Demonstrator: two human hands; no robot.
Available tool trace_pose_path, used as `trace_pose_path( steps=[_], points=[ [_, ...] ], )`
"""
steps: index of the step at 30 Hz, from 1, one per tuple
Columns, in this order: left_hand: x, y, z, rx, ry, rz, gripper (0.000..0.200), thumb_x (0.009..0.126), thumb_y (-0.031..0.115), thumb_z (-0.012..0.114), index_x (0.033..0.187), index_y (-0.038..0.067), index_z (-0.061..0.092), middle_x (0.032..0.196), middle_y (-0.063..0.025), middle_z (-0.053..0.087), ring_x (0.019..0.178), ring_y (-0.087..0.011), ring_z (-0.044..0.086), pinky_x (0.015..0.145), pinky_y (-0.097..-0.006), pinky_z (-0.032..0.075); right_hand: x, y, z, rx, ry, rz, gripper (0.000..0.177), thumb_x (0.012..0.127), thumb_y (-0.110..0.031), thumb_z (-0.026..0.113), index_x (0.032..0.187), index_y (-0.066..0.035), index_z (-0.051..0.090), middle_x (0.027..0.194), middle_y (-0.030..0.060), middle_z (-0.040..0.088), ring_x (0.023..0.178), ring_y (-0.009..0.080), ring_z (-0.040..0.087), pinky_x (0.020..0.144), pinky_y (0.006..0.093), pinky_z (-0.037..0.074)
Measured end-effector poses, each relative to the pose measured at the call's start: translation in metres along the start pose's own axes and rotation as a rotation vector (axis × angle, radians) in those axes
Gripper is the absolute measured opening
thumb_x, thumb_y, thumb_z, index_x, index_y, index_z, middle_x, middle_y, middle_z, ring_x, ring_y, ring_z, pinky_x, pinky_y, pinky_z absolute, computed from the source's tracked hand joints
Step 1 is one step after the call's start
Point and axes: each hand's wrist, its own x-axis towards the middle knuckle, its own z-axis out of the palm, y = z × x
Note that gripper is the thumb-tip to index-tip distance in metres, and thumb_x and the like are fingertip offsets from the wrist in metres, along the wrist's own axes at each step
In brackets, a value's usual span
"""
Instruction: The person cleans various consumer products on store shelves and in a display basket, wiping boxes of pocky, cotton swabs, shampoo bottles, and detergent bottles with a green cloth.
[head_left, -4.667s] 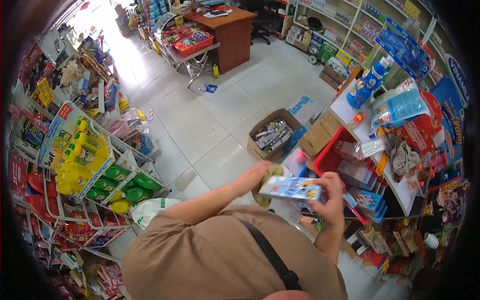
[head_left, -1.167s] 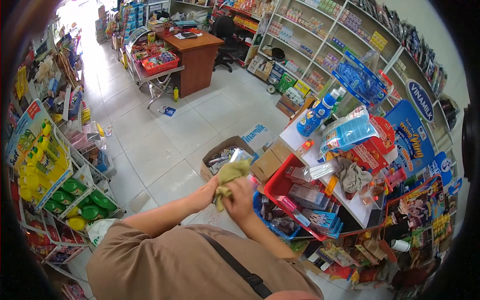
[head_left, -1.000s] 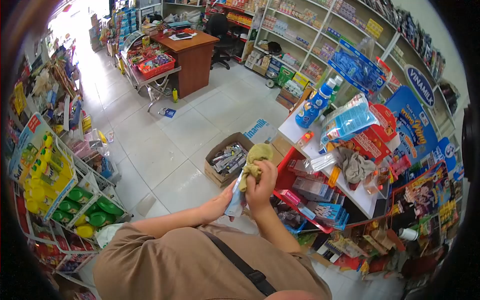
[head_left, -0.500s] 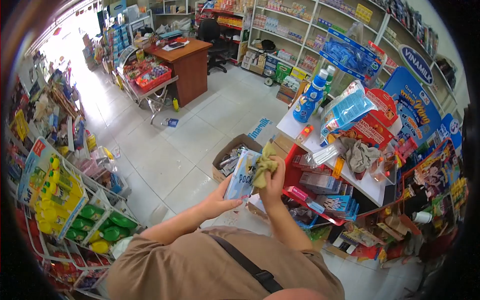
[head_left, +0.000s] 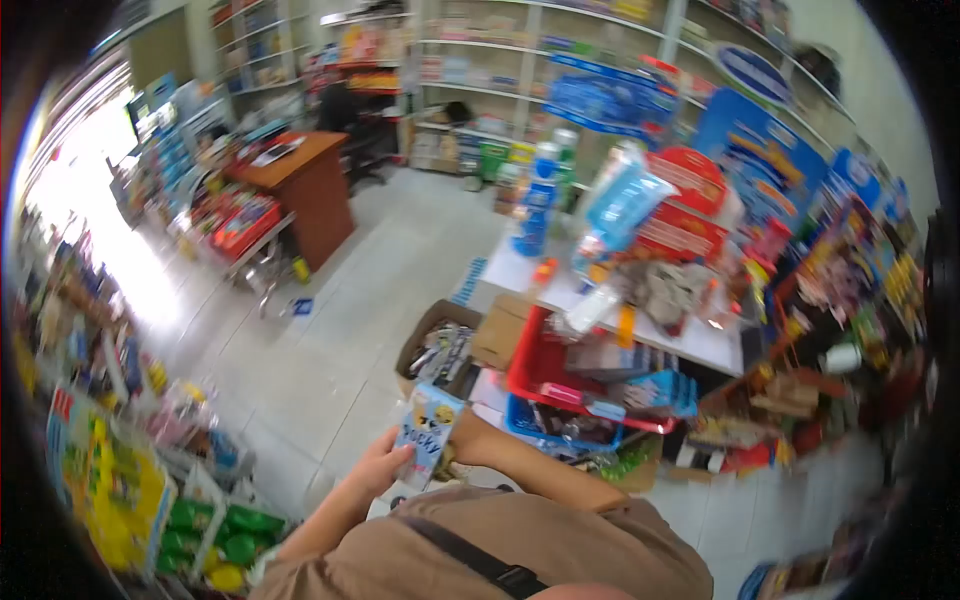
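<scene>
Clamping the blue box (head_left: 428, 432) in the left hand (head_left: 374, 466) — held up on the near side of the open carton (head_left: 416, 334), outside it and not set down — with the right hand (head_left: 474, 440) by the box's right edge, fingers hidden, grip impossible to tell

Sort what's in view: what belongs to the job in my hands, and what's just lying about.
In the job, it seems:
Pocky box, held by the left hand
Greenish cloth, mostly hidden behind the box

Just about, probably:
Grey cloth on the white counter
Blue bottle
Red basket
Desk
</scene>
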Motion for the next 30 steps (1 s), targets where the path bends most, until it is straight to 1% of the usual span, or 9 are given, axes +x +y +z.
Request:
trace_pose_path(
  steps=[1, 2, 6, 9, 10, 13, 18, 26, 30],
  points=[
    [-0.004, 0.006, 0.01, 0.09, 0.043, 0.027, 0.042, 0.085, 0.022, 0.057, 0.12, 0.002, 0.042, 0.105, -0.0074, 0.057, 0.098, -0.0184, 0.054, 0.085, -0.0339, 0.043, -0.001, -0.039, -0.018, -0.252, -0.014, 0.002, 0.038, 0.076, -0.007, 0.059, 0.114, -0.003, 0.052, 0.113, 0.0114, 0.056, 0.105, 0.0247, 0.053, 0.09, 0.0364, 0.041],
    [-0.007, 0.012, 0.015, 0.185, 0.093, 0.059, 0.038, 0.086, 0.02, 0.056, 0.117, 0.001, 0.045, 0.102, -0.0072, 0.058, 0.095, -0.017, 0.054, 0.083, -0.0319, 0.043, 0.002, -0.062, -0.034, -0.062, -0.099, 0.227, 0.043, 0.077, -0.003, 0.055, 0.119, -0.003, 0.046, 0.117, 0.0101, 0.053, 0.109, 0.0213, 0.05, 0.091, 0.034, 0.04],
    [0.009, 0.027, 0.027, 0.692, 0.15, 0.367, 0.032, 0.078, 0.022, 0.063, 0.101, 0.001, 0.055, 0.089, -0.0093, 0.059, 0.082, -0.0202, 0.056, 0.074, -0.0315, 0.044, -0.01, -0.054, -0.074, 0.327, 0.028, 0.069, 0.057, 0.077, -0.004, 0.051, 0.131, -0.006, 0.033, 0.11, 0.0087, 0.049, 0.096, 0.0116, 0.049, 0.075, 0.0268, 0.045],
    [0.005, 0.051, 0.039, 1.053, 0.085, 0.488, 0.036, 0.07, 0.028, 0.069, 0.093, 0.003, 0.059, 0.084, -0.0124, 0.057, 0.077, -0.0266, 0.056, 0.069, -0.0342, 0.044, -0.026, -0.071, -0.094, 0.649, -0.134, 0.208, 0.061, 0.077, -0.006, 0.053, 0.133, -0.008, 0.031, 0.116, 0.0093, 0.047, 0.098, 0.014, 0.048, 0.073, 0.0281, 0.046],
    [0.003, 0.049, 0.035, 1.141, 0.07, 0.476, 0.038, 0.067, 0.031, 0.07, 0.091, 0.004, 0.059, 0.083, -0.0133, 0.056, 0.077, -0.029, 0.055, 0.068, -0.0352, 0.044, -0.029, -0.08, -0.093, 0.541, -0.181, 0.255, 0.066, 0.078, -0.008, 0.057, 0.136, -0.009, 0.026, 0.116, 0.0099, 0.047, 0.096, 0.014, 0.05, 0.078, 0.0273, 0.044],
    [-0.005, 0.048, 0.031, 1.409, -0.009, 0.489, 0.048, 0.063, 0.045, 0.069, 0.093, 0.008, 0.06, 0.08, -0.0139, 0.055, 0.077, -0.0337, 0.053, 0.067, -0.0386, 0.043, -0.03, -0.091, -0.09, -0.061, -0.26, 0.21, 0.049, 0.076, -0.017, 0.065, 0.12, -0.008, 0.046, 0.09, 0.0104, 0.059, 0.078, 0.0169, 0.056, 0.068, 0.0286, 0.045],
    [-0.008, 0.069, 0.005, 1.246, 0.017, 0.605, 0.07, 0.072, 0.07, 0.042, 0.093, 0.007, 0.06, 0.086, -0.0149, 0.056, 0.081, -0.0349, 0.054, 0.069, -0.0406, 0.043, -0.056, -0.109, -0.127, -0.174, 0.073, 0.117, 0.039, 0.074, -0.015, 0.066, 0.11, -0.007, 0.053, 0.091, 0.0121, 0.06, 0.079, 0.0232, 0.058, 0.069, 0.0318, 0.045],
    [-0.008, 0.077, -0.01, 1.329, 0.245, 0.563, 0.066, 0.082, 0.064, 0.03, 0.093, 0.007, 0.061, 0.086, -0.0166, 0.054, 0.079, -0.0365, 0.054, 0.068, -0.0403, 0.042, -0.115, -0.122, -0.198, -0.791, 0.613, 0.433, 0.031, 0.071, -0.007, 0.064, 0.101, -0.007, 0.059, 0.095, 0.0121, 0.061, 0.086, 0.0281, 0.056, 0.076, 0.036, 0.043],
    [-0.001, 0.069, -0.003, 1.323, 0.184, 0.484, 0.065, 0.084, 0.063, 0.026, 0.094, 0.008, 0.061, 0.085, -0.0168, 0.053, 0.077, -0.0368, 0.053, 0.067, -0.0405, 0.042, -0.137, -0.104, -0.207, -0.873, 0.537, 0.64, 0.037, 0.072, -0.01, 0.064, 0.108, -0.007, 0.058, 0.096, 0.0124, 0.061, 0.085, 0.0285, 0.056, 0.076, 0.0355, 0.044]
  ],
)
